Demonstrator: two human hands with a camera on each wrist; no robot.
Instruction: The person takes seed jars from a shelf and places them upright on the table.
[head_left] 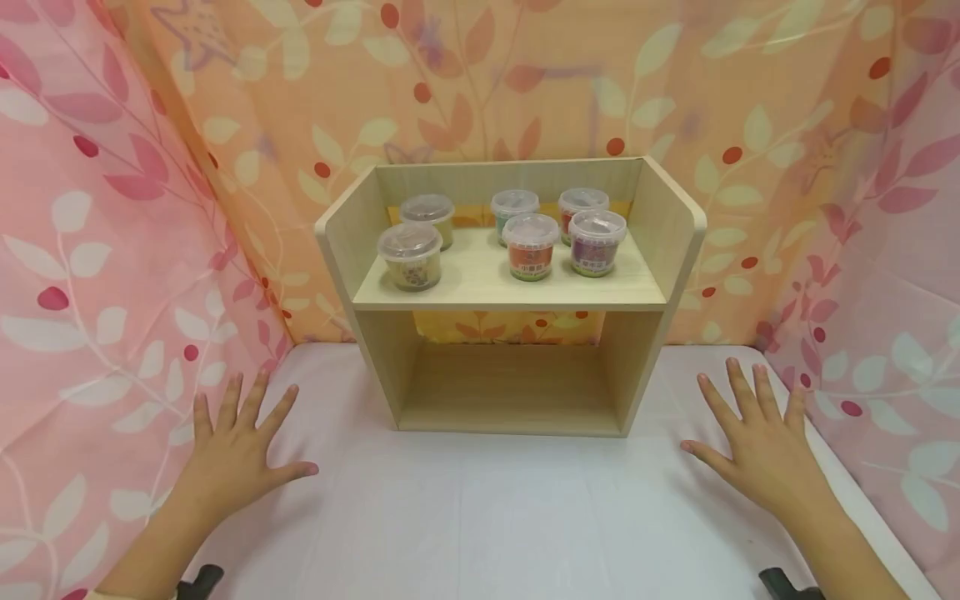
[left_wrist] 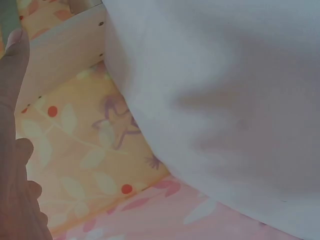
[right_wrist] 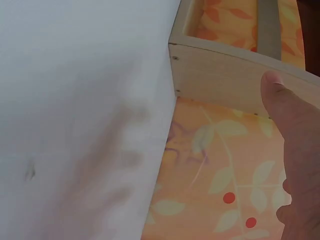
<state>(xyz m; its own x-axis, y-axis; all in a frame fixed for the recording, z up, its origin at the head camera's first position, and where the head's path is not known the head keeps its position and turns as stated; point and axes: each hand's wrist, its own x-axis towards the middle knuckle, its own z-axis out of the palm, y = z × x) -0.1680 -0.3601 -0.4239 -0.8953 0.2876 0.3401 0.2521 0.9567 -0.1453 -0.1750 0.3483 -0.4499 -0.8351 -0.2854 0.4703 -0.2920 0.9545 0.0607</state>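
A light wooden shelf unit (head_left: 675, 242) stands at the back middle of a white table (head_left: 487, 517). On its upper board sit several small plastic cups with clear lids: two yellowish ones (head_left: 409, 256) on the left, then a teal (head_left: 514, 212), an orange (head_left: 530, 246), a red (head_left: 582, 208) and a purple one (head_left: 597, 242) on the right. My left hand (head_left: 240, 442) lies flat on the table left of the shelf, fingers spread, holding nothing. My right hand (head_left: 753, 433) lies the same way on the right. Each wrist view shows only a thumb (left_wrist: 12, 150) (right_wrist: 295, 140) beside the shelf's side panel (left_wrist: 60, 55) (right_wrist: 225, 65).
Floral cloth walls close in the table: pink on the left (head_left: 90, 275) and right (head_left: 885, 275), orange behind (head_left: 525, 83). The shelf has a lower compartment (head_left: 510, 383) open to the front. Two dark objects (head_left: 198, 579) (head_left: 780, 582) poke in at the bottom edge.
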